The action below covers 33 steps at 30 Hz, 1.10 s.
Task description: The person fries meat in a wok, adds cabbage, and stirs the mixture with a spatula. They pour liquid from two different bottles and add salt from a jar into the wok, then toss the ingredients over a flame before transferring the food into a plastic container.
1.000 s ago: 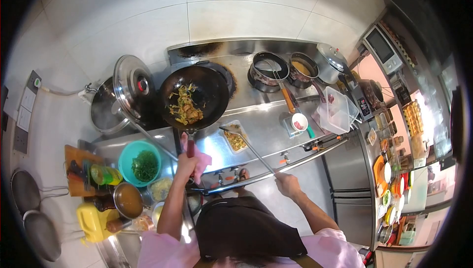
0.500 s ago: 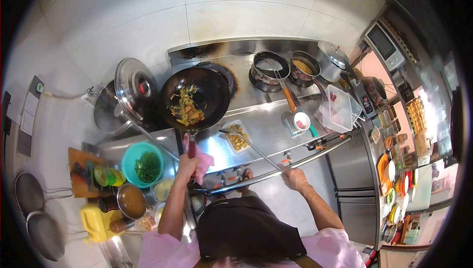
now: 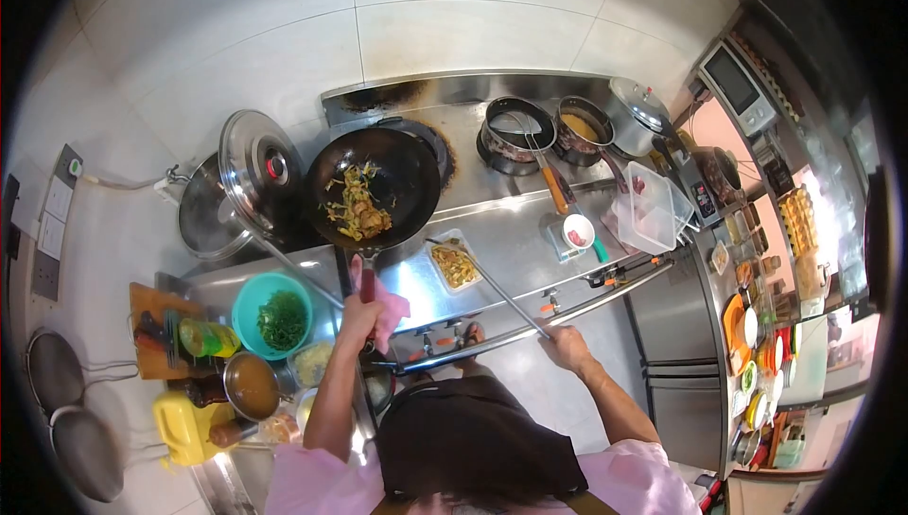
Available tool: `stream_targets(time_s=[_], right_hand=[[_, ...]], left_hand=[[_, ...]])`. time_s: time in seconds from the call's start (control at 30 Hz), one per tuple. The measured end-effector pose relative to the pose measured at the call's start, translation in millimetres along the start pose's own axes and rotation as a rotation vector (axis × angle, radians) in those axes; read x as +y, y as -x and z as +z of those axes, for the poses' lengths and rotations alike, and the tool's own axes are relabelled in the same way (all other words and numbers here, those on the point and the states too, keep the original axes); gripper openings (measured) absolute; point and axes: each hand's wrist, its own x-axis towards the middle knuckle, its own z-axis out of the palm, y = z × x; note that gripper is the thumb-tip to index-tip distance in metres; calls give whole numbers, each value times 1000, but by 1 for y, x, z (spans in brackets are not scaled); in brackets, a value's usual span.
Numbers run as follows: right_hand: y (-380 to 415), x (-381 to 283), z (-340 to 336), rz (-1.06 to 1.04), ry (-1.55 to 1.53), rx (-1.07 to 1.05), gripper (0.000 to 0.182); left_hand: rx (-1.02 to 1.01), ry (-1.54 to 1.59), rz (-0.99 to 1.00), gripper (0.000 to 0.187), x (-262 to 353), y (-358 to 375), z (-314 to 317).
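Note:
My left hand point(image 3: 359, 318) is closed around the wok handle point(image 3: 367, 280), with a pink cloth point(image 3: 390, 312) beside it. The dark wok point(image 3: 413, 184) is tilted over the stove and holds cooked food point(image 3: 361, 212) in greens and browns. In my right hand point(image 3: 567, 347) is the end of a long metal ladle point(image 3: 506, 296); its head reaches the clear container point(image 3: 440, 274), which holds similar food point(image 3: 459, 267) on the steel counter.
A teal bowl point(image 3: 244, 312) of chopped greens, a brown sauce pot point(image 3: 252, 386) and a yellow jug point(image 3: 182, 428) are at the left. Behind the wok leans a steel lid point(image 3: 248, 160). Two saucepans point(image 3: 518, 127) and a clear plastic box point(image 3: 653, 222) are at the right.
The ladle head has shifted slightly up in the view at the container. The wok and my left hand are almost where they were.

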Motion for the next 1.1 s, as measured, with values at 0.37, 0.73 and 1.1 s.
stream_targets(time_s=[0.37,0.73,1.1], right_hand=[[32,-36,37,228,-183,-84,45],[57,-30,41,276,-115,11,46],[38,-93,-42,288,-1104,-135,41]], left_hand=[[15,23,33,7,1,3,10],[9,27,8,11,2,5,9],[46,-62,-98,13,4,19,23]])
